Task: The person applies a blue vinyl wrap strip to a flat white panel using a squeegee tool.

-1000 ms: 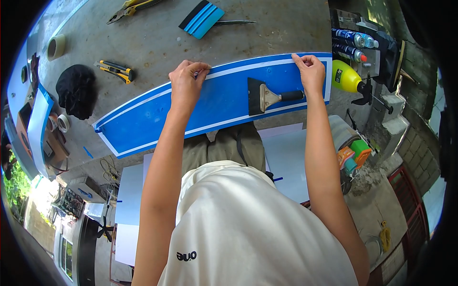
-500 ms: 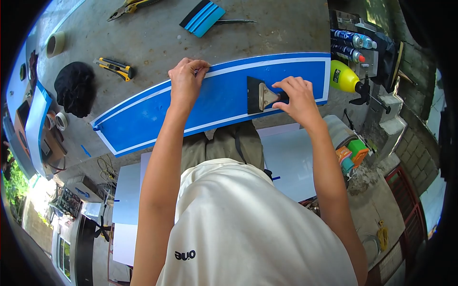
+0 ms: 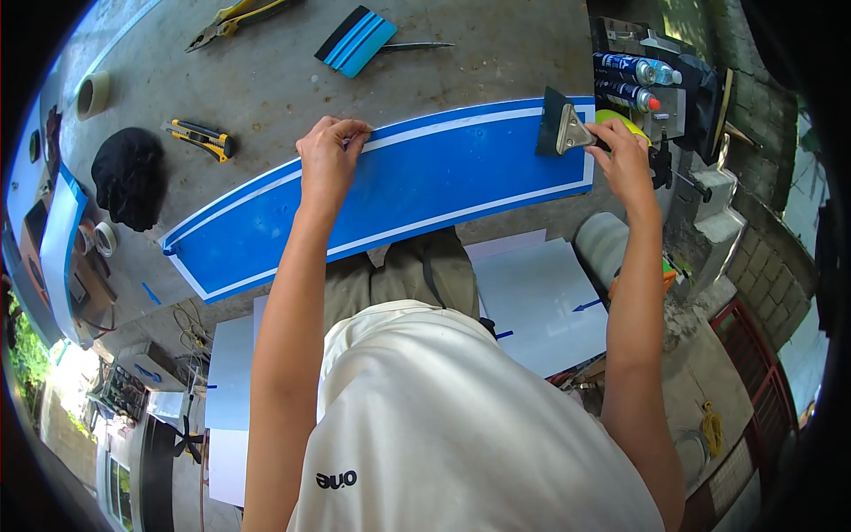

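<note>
A long curved blue panel with a white border line (image 3: 425,177) lies along the near edge of the grey table. My left hand (image 3: 330,160) is at the panel's far edge, left of its middle, with thumb and fingers pinched; what they hold, if anything, is too small to make out. My right hand (image 3: 623,158) grips the handle of a wide scraper with a dark blade (image 3: 555,124). That blade is over the panel's right end, near the far corner.
Beyond the panel lie a blue squeegee (image 3: 362,44), pliers (image 3: 232,21), yellow cutters (image 3: 204,139), a tape roll (image 3: 91,96) and a black cloth bundle (image 3: 129,177). Spray cans (image 3: 626,66) and a yellow bottle (image 3: 620,120) stand at the right. White sheets (image 3: 536,301) lie below the table edge.
My right hand has moved right and away from me with the scraper, from the panel's right half to its right end. My left hand stays pinched at the far edge. The view has shifted slightly.
</note>
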The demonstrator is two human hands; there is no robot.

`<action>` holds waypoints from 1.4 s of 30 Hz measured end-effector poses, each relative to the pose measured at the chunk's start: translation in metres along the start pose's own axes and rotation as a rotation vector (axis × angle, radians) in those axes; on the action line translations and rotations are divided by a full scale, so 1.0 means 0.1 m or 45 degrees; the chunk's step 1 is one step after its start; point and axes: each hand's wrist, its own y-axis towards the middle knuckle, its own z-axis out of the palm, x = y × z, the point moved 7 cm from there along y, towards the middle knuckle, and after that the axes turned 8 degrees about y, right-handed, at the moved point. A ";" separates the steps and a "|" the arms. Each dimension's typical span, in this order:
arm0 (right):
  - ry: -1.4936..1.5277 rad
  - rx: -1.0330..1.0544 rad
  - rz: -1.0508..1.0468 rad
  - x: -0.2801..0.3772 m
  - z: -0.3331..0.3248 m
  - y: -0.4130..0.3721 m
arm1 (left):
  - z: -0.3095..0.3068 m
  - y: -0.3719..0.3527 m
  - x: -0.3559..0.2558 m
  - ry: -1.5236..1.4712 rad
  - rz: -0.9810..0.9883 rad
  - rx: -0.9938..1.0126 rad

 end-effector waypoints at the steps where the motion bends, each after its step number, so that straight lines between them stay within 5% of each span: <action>1: -0.002 -0.003 -0.002 -0.04 -0.01 0.05 | 0.00 0.00 0.00 -0.008 -0.002 -0.002; 10: 0.030 0.214 0.098 0.42 0.14 0.19 | 0.00 0.00 0.01 -0.013 -0.013 -0.007; 20: 0.086 0.191 -0.210 1.29 0.52 0.24 | 0.07 0.00 0.09 -0.059 -0.041 -0.004; 31: -0.039 0.117 0.097 0.43 0.07 0.05 | 0.06 -0.01 0.09 -0.045 -0.014 -0.030; 42: 0.072 0.174 -0.022 1.10 0.45 0.20 | 0.05 0.00 0.07 -0.052 -0.035 -0.021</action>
